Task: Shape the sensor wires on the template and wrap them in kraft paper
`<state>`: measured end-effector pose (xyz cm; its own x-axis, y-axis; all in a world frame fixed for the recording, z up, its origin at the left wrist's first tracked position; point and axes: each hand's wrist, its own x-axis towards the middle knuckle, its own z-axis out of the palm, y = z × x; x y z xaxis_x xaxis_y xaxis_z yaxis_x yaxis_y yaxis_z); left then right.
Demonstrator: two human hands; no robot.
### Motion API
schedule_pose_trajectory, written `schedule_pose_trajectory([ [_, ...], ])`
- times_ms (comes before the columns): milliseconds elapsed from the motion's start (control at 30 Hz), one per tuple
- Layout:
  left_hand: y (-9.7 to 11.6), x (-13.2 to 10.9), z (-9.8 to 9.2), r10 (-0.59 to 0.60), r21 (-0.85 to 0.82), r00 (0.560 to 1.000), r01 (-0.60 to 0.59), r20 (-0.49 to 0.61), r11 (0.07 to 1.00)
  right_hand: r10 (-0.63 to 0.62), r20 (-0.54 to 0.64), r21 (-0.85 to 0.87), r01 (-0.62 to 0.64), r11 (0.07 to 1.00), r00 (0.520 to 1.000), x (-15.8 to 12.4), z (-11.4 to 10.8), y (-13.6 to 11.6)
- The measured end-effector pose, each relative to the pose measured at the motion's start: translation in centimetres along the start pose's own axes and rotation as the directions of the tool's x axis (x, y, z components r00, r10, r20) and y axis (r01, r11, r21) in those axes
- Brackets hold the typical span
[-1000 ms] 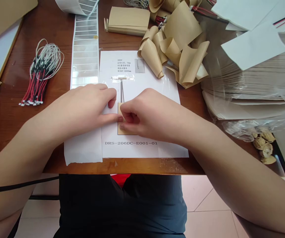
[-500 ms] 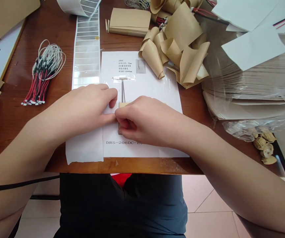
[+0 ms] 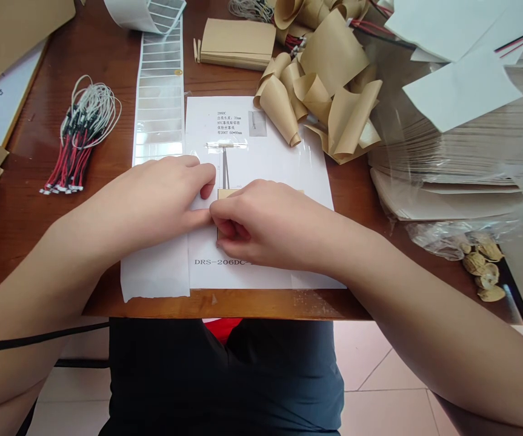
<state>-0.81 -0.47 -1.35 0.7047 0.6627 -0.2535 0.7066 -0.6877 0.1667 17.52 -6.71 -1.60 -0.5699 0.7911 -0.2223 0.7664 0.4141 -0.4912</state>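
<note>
Hands close together: I pinch a kraft paper square (image 3: 227, 193) in my right hand (image 3: 263, 227); my left hand (image 3: 165, 194) rests on white paper (image 3: 154, 272), grip unclear.

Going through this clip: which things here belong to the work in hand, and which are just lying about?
In use: right hand on a tan paper piece; left hand on a white label strip; printed sheet beneath them.

Lying about: red-and-white wire bundle, curled tan paper, tan paper stack, bagged paper pile, nut shells.
</note>
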Motion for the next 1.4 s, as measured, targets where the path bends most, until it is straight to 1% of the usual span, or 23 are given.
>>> schedule_pose_trajectory([
  [333,0.01,0.03,-0.04,-0.005,0.004,1.0,0.005,0.005,1.0,0.008,0.0,-0.034,-0.008,0.999,1.0,0.01,0.21,-0.2],
  [567,0.02,0.0,-0.02,0.001,-0.012,1.0,-0.001,-0.006,1.0,-0.002,-0.004,-0.029,0.001,1.0,1.0,0.04,0.24,-0.05],
  [833,0.06,0.0,-0.06,-0.001,0.014,1.0,0.001,0.006,1.0,-0.004,0.03,-0.009,0.005,1.0,1.0,0.0,-0.1,-0.05],
  [1100,0.12,-0.01,-0.02,-0.009,0.035,1.0,0.009,0.013,0.999,0.011,0.036,-0.025,-0.01,1.0,0.999,-0.08,-0.04,-0.13],
  [1400,-0.03,-0.09,0.09,0.008,0.017,1.0,-0.008,0.002,1.0,-0.003,0.021,-0.029,0.003,1.0,1.0,0.03,0.05,-0.18],
])
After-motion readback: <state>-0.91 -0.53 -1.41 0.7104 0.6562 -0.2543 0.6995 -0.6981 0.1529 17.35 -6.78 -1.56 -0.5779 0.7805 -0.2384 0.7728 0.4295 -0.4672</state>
